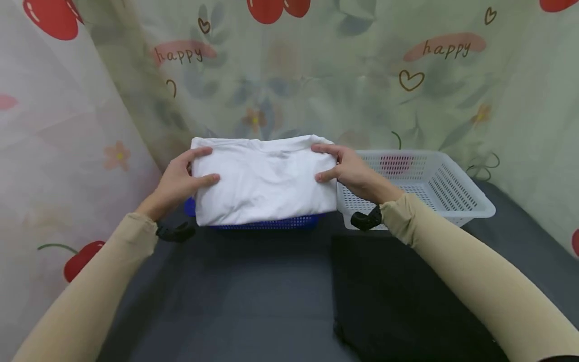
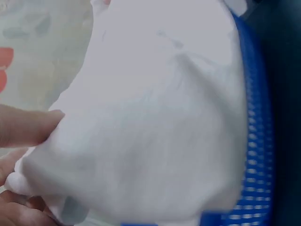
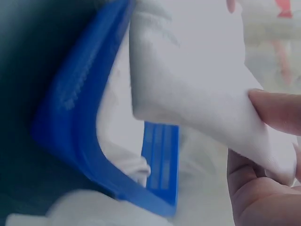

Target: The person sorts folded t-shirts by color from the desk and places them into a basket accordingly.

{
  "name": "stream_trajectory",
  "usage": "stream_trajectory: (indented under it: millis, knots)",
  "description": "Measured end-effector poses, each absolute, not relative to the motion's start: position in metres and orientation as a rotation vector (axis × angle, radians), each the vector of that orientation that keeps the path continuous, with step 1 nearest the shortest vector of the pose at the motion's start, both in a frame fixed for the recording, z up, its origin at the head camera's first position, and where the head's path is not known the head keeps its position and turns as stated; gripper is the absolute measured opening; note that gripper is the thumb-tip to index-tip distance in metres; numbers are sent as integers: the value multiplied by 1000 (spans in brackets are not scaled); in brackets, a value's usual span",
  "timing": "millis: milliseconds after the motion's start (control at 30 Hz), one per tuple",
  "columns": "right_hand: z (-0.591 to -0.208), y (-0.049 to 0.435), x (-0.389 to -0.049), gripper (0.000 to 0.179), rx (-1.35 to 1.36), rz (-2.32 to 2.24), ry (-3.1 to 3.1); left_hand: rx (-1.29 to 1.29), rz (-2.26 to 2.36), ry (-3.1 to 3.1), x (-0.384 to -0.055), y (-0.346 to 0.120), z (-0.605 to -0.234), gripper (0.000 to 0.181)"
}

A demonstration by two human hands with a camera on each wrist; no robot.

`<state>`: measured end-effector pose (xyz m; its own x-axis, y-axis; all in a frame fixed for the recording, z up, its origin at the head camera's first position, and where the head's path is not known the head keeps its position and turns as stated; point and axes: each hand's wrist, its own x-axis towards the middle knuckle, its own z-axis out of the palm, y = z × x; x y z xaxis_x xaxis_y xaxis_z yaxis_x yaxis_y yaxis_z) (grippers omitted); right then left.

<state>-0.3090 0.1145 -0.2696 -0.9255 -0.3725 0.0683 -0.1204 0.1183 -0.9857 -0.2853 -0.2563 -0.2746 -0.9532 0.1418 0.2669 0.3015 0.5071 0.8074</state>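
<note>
A folded white shirt (image 1: 264, 181) is held up over a blue basket (image 1: 289, 222), hiding most of it in the head view. My left hand (image 1: 174, 180) grips the shirt's left edge, thumb on the near face. At the opposite edge, my right hand (image 1: 355, 173) pinches the cloth between thumb and fingers. The right wrist view shows the shirt's lower edge above the basket's rim (image 3: 84, 136). More white cloth (image 3: 117, 122) lies inside that basket.
A white perforated basket (image 1: 457, 193) stands to the right of the blue one. Black cloth (image 1: 398, 296) lies flat on the dark grey table (image 1: 235, 291), under my right forearm. A printed curtain (image 1: 289, 75) hangs behind and along the sides.
</note>
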Motion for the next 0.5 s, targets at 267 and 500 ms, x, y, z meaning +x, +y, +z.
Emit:
stream_trajectory:
  millis: [267, 500]
  knots:
    - [-281, 96, -352, 66, -511, -1621, 2588, -371, -1241, -2776, -329, -250, -263, 68]
    - [-297, 85, -365, 65, -404, -1517, 2613, -441, -1109, -2888, -350, -248, -270, 67]
